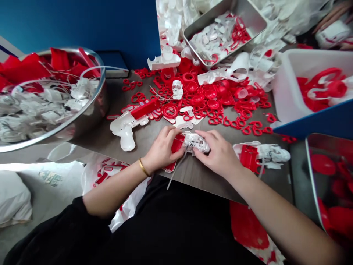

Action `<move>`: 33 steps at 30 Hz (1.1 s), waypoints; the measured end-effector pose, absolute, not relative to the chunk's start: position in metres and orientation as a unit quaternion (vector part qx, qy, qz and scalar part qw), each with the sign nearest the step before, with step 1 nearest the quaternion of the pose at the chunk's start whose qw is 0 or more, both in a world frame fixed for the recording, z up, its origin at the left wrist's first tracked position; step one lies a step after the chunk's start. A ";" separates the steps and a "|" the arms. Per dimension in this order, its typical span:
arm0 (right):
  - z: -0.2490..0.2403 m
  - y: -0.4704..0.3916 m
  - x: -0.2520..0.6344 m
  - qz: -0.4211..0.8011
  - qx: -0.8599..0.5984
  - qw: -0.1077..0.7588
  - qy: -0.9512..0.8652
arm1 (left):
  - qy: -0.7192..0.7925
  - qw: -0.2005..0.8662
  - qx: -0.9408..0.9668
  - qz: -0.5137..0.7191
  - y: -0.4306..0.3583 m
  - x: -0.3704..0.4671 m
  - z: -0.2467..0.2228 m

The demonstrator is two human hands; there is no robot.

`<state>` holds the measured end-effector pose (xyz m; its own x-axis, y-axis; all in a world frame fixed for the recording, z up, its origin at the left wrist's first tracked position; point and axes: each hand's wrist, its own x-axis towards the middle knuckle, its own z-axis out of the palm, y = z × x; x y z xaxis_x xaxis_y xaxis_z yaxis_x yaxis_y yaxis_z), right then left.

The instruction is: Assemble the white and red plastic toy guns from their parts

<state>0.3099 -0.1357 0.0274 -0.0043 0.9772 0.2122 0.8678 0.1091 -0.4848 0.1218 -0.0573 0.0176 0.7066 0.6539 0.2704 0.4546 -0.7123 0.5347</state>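
Note:
At the table's near edge, a red and white plastic assembly (193, 142) lies between both hands, with a thin pale tube hanging from it. My left hand (164, 148) is closed on its red left part, thumb toward the middle. My right hand (216, 151) grips its white right end between thumb and fingers. A similar red and white assembly (250, 157) rests to the right of my right hand. Left of my left hand lies a white gun-shaped shell (125, 129) beside a red block (146, 108). Small white pieces (183, 122) sit just beyond the hands.
A large metal bowl (102, 88) of red and white parts stands left. Red rings and caps (198, 97) cover the table's middle. Behind are a metal tray (255, 32) and, at right, a white bin (285, 81). Another person's hand (335, 16) shows top right.

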 end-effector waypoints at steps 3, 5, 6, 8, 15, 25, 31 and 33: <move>0.037 -0.123 0.306 0.158 -0.629 0.163 -0.743 | 0.307 0.254 0.886 0.237 -0.057 0.123 0.013; 0.046 -0.112 0.303 0.170 -0.630 0.097 -0.751 | 0.313 0.269 0.875 0.251 -0.056 0.123 0.010; 0.051 -0.107 0.302 0.172 -0.635 0.065 -0.751 | 0.318 0.274 0.870 0.259 -0.056 0.123 0.008; 0.059 -0.101 0.302 0.183 -0.633 0.017 -0.752 | 0.327 0.280 0.862 0.269 -0.057 0.122 0.007; 0.055 -0.127 0.320 0.214 -0.697 0.157 -0.666 | 0.354 0.237 0.883 0.196 -0.055 0.122 0.012; 0.037 -0.137 0.328 0.164 -0.669 0.217 -0.692 | 0.331 0.284 0.874 0.216 -0.053 0.123 0.009; 0.038 -0.111 0.358 0.397 -0.652 0.218 -0.608 | 0.319 0.344 0.870 0.154 -0.031 0.130 0.020; 0.038 -0.097 0.366 0.487 -0.647 0.216 -0.545 | 0.328 0.374 0.861 0.107 -0.021 0.134 0.028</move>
<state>0.3662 -0.0970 0.0379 -0.0688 0.9156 -0.3961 0.4949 -0.3134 -0.8104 0.1337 -0.0213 0.0283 0.7619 0.6448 -0.0613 0.4848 -0.5049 0.7142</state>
